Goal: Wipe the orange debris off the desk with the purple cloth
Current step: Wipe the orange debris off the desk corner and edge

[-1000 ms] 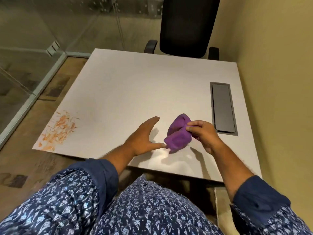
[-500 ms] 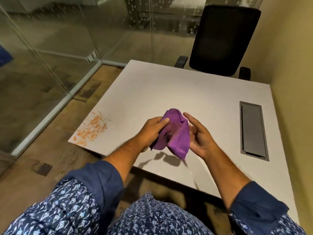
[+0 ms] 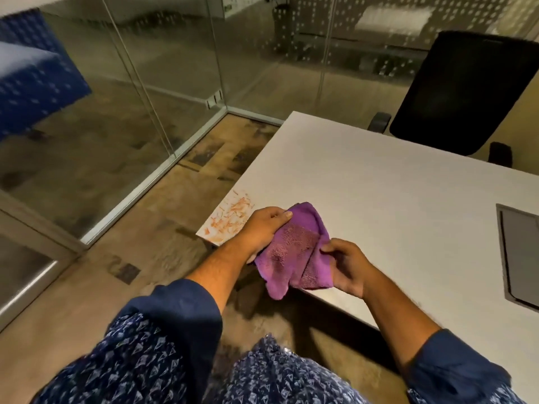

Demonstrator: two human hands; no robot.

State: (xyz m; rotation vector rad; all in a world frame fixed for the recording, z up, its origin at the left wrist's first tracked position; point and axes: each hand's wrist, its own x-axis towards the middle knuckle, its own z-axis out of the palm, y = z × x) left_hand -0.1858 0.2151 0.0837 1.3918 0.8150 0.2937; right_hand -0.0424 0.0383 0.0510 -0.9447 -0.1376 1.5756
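Head view: both hands were raised over the near edge of the desk point(image 3: 379, 199), holding the purple cloth point(image 3: 294, 252) between them. Left hand point(image 3: 262, 228) gripped the cloth's upper left part, thumb laid across the top fold and fingers curled behind the fabric. Right hand point(image 3: 347, 266) pinched the cloth's right edge between thumb and fingers. Cloth was bunched and loosely folded, its lower corner hanging past the desk edge; whether any part of it touched the desk surface could not be told. Orange debris point(image 3: 230, 218) lay as thin scattered shavings on the near left corner of the desk, just beside and partly behind the left hand, not covered by the cloth. Grey recessed panel point(image 3: 522, 255) sat in the desk top at the right, well apart from the hands. Black office chair point(image 3: 466, 91) stood at the far side of the desk. Glass partition point(image 3: 145, 97) ran along the left, beyond the patterned floor. Both forearms were bare, blue patterned sleeves point(image 3: 163, 330) rolled up.
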